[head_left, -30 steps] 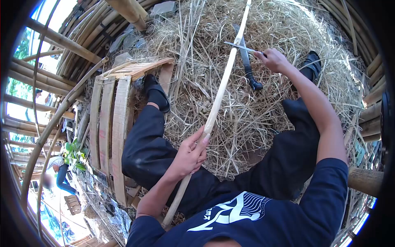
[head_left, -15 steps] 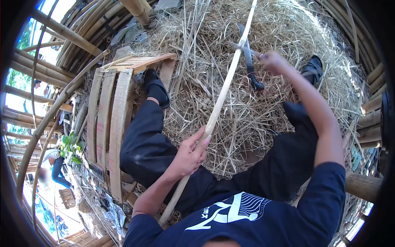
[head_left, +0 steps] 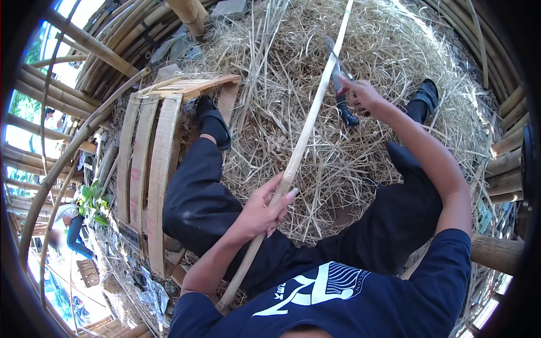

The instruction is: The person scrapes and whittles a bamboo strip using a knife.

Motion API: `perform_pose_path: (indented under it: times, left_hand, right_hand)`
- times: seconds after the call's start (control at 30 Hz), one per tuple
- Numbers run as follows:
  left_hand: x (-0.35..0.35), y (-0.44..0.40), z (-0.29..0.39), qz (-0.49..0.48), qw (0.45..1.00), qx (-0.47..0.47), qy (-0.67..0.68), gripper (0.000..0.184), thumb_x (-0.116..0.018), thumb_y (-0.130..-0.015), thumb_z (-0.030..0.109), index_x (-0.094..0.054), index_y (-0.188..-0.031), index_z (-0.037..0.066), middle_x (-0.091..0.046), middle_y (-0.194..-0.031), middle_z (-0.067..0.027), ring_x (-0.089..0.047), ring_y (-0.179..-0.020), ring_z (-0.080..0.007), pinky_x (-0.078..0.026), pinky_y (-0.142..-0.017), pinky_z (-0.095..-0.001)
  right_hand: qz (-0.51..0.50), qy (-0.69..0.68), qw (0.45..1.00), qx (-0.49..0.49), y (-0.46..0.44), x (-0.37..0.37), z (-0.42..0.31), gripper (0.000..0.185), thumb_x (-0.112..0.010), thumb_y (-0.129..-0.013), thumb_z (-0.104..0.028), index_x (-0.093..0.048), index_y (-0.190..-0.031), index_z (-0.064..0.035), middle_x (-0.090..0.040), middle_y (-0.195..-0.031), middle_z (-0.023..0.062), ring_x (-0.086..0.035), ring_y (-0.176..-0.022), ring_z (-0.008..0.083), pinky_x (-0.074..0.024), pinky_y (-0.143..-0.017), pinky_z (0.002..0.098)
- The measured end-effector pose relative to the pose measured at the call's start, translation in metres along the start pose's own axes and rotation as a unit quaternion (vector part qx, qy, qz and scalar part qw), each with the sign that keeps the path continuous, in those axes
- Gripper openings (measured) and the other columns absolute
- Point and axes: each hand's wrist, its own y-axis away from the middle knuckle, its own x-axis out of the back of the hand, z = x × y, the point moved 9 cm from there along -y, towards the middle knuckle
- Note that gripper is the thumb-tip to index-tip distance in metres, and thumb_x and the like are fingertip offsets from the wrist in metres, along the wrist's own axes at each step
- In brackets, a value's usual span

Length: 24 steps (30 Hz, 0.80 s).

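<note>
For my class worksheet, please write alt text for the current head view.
Seen from above, a left hand grips a long, pale pole; the right hand holds a blurred tool beside it. A black-handled knife lies on straw, and a slatted wooden crate stands at left.

"How is the pole (head_left: 307, 127) sitting?"
"It's slanting from the lower middle up to the top edge, looking slim and pale, browner toward its lower end."
"And the knife (head_left: 350, 76)?"
"It's showing only partly, near the pole, right of the upper middle."

White lettering (head_left: 320, 290) on the dark shirt (head_left: 400, 296), not clearly legible
</note>
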Motion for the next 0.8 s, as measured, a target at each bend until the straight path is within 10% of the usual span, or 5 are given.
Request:
perform_pose_path:
  times: [0.27,0.63,0.8]
  left_hand:
    - [0.013,-0.012,-0.026,0.029,0.998,-0.019,-0.055,0.028,-0.064,-0.091,0.024,-0.045,-0.098,0.004,-0.047,-0.06,0.0023,-0.045,-0.04,-0.0049,-0.038,-0.036,-0.0195]
    - [-0.004,-0.015,-0.028,-0.051,0.999,0.005,0.011,0.017,-0.052,-0.093,0.014,-0.044,-0.104,0.003,-0.042,-0.057,0.0012,-0.039,-0.035,-0.0072,-0.037,-0.031,-0.0219]
    - [0.003,-0.015,-0.014,0.007,0.999,-0.035,-0.028,0.031,-0.048,-0.098,0.035,-0.045,-0.095,0.004,-0.035,-0.052,0.0059,-0.034,-0.033,-0.0045,-0.031,-0.029,-0.0213]
  right_hand:
    - [0.033,0.021,0.999,0.032,-0.002,-0.054,-0.002,0.03,-0.067,-0.087,-0.031,-0.06,-0.076,-0.0047,-0.042,-0.055,-0.002,-0.039,-0.043,0.0104,-0.0329,-0.041,0.0298]
    - [0.076,0.183,0.979,0.054,0.049,-0.078,-0.013,0.029,-0.065,-0.087,-0.03,-0.061,-0.076,-0.0035,-0.055,-0.061,0.0033,-0.048,-0.05,0.0123,-0.0398,-0.049,0.0326]
    - [0.008,0.363,0.921,0.142,0.093,-0.097,-0.042,0.044,-0.06,-0.088,-0.04,-0.06,-0.07,0.0008,-0.057,-0.059,0.0111,-0.053,-0.053,0.021,-0.0435,-0.057,0.0392]
